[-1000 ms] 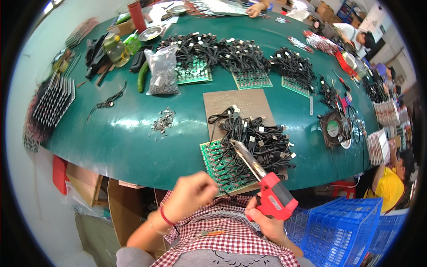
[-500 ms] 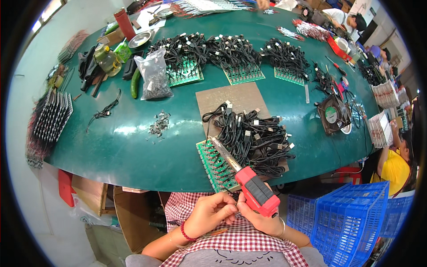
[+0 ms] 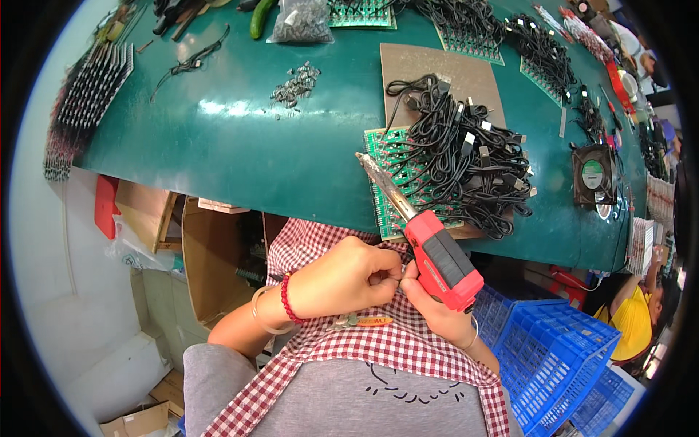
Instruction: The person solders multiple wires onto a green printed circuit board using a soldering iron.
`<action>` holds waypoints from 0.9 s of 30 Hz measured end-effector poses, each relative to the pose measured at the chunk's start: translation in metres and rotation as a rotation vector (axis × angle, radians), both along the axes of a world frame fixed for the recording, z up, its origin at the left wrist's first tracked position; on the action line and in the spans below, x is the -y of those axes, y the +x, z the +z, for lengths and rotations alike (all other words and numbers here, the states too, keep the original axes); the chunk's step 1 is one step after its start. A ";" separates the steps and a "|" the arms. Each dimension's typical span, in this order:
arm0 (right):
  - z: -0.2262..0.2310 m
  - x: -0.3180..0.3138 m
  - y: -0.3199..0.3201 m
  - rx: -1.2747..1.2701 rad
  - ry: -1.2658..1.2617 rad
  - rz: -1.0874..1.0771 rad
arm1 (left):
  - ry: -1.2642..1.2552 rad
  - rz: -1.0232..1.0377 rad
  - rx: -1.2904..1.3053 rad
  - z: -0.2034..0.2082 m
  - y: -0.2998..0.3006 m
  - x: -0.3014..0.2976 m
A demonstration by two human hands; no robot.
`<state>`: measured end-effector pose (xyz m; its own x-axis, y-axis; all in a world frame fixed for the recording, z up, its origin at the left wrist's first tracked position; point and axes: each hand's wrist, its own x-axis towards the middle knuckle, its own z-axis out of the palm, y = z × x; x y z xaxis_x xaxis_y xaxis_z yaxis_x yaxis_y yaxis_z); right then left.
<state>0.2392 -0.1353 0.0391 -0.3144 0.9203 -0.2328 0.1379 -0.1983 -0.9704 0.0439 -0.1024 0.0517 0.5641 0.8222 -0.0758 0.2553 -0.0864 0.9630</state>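
Note:
My right hand [image 3: 445, 319] grips a red and black soldering iron [image 3: 441, 251], whose metal tip points up and left over the green circuit board [image 3: 380, 191]. My left hand [image 3: 348, 277] is closed in a pinch, its fingertips against my right thumb and forefinger; whatever sits between them is too small to make out. Both hands are in front of the table's near edge, above my checked apron [image 3: 386, 346]. Black USB cables [image 3: 466, 164] lie bunched over the board's right side, on a brown sheet [image 3: 444, 69].
Loose small dark parts [image 3: 295, 86] are piled left of the board, below a clear bag [image 3: 302, 20] of such parts. A small fan [image 3: 593, 175] stands at right. Blue crates [image 3: 550, 357] are at lower right, and a person in yellow [image 3: 630, 324] sits beyond.
My view has tilted down, so the table things sit higher and further right. My left fingers have curled in more tightly beside my right thumb. The soldering iron stays in my right hand.

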 end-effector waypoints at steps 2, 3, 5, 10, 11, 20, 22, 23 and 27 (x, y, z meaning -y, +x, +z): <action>0.003 0.002 0.000 -0.006 -0.025 -0.018 | -0.062 -0.014 0.040 0.000 -0.002 -0.002; 0.002 0.003 0.002 0.027 -0.033 -0.051 | -0.095 0.005 0.064 -0.009 -0.004 -0.001; -0.001 0.002 0.015 0.291 0.200 0.068 | -0.402 0.110 0.125 -0.020 -0.010 0.000; 0.000 0.028 0.043 -0.094 -0.042 -0.171 | -0.691 0.259 0.118 -0.032 -0.017 -0.010; -0.005 0.037 0.055 -0.039 -0.018 -0.145 | -0.697 0.265 0.119 -0.032 -0.017 -0.010; -0.018 0.073 0.089 0.208 -0.047 -0.182 | -0.740 0.239 0.151 -0.036 -0.017 -0.020; -0.020 0.072 0.086 0.160 -0.058 -0.182 | -0.730 0.230 0.186 -0.040 -0.017 -0.020; -0.020 0.072 0.085 0.145 -0.088 -0.175 | -0.732 0.231 0.186 -0.040 -0.017 -0.020; -0.024 0.074 0.082 0.100 -0.106 -0.211 | -0.729 0.247 0.196 -0.042 -0.015 -0.018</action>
